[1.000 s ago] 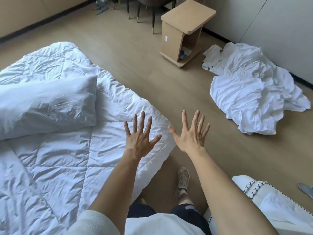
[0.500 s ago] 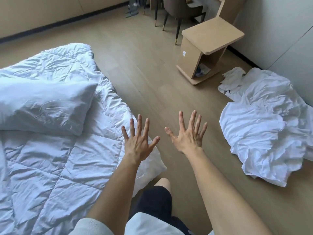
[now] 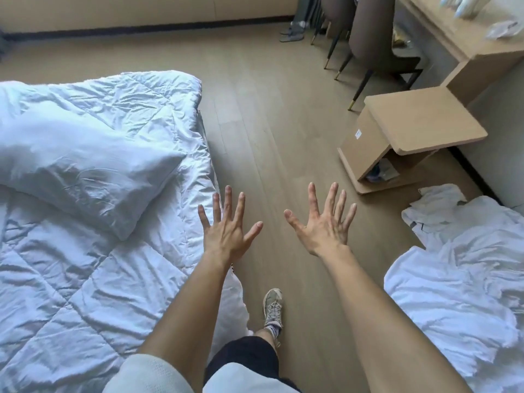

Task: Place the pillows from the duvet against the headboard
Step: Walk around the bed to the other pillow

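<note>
Wood floor (image 3: 269, 114), quilted duvet (image 3: 85, 279) spread at left with one pillow (image 3: 85, 171) lying on it. Left hand (image 3: 226, 234) and right hand (image 3: 326, 231) both out front — fingers splayed, holding nothing — left over the duvet edge, right over bare floor.

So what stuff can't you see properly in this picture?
All in the head view:
- Headboard: not in the frame at all.
- Pillow: its left end is cut off by the picture's edge.
- Duvet: runs past the left and bottom edges.
- Items in the side table cubby: shadowed and too small to name.
- Things on the desk: blurred.
- Left hand and right hand: only their backs show.
</note>
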### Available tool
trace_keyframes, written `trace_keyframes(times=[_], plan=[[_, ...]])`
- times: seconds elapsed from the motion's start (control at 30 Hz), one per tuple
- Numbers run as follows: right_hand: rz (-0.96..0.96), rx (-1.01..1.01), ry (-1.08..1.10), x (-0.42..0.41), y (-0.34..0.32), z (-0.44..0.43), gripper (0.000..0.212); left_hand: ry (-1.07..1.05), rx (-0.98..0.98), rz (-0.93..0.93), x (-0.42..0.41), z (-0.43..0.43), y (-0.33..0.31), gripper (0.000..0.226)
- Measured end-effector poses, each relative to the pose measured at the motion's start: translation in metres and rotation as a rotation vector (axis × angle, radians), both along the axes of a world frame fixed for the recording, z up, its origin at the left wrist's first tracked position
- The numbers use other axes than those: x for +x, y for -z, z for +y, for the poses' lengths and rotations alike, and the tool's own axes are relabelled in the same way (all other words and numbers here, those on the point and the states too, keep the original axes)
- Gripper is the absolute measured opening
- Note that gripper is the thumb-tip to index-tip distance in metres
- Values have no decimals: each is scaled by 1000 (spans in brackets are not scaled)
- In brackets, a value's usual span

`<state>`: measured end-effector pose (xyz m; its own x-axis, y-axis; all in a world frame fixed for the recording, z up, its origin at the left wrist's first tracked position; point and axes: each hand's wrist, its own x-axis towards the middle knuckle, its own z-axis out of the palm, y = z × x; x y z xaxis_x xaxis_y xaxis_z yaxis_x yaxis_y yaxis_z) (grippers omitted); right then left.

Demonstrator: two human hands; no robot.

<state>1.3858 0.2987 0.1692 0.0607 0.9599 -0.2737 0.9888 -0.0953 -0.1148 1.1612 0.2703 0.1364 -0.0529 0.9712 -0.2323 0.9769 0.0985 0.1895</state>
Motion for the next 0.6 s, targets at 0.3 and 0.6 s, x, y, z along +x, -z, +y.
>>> trace_keyframes(times=[0.3, 0.6], plan=[[28, 2, -205, -26, -20, 145, 93, -208, -28, 10, -11, 105, -25, 90], [36, -2, -375, -60, -16, 292, 92, -373, -14, 53, -34, 222, -28, 91]])
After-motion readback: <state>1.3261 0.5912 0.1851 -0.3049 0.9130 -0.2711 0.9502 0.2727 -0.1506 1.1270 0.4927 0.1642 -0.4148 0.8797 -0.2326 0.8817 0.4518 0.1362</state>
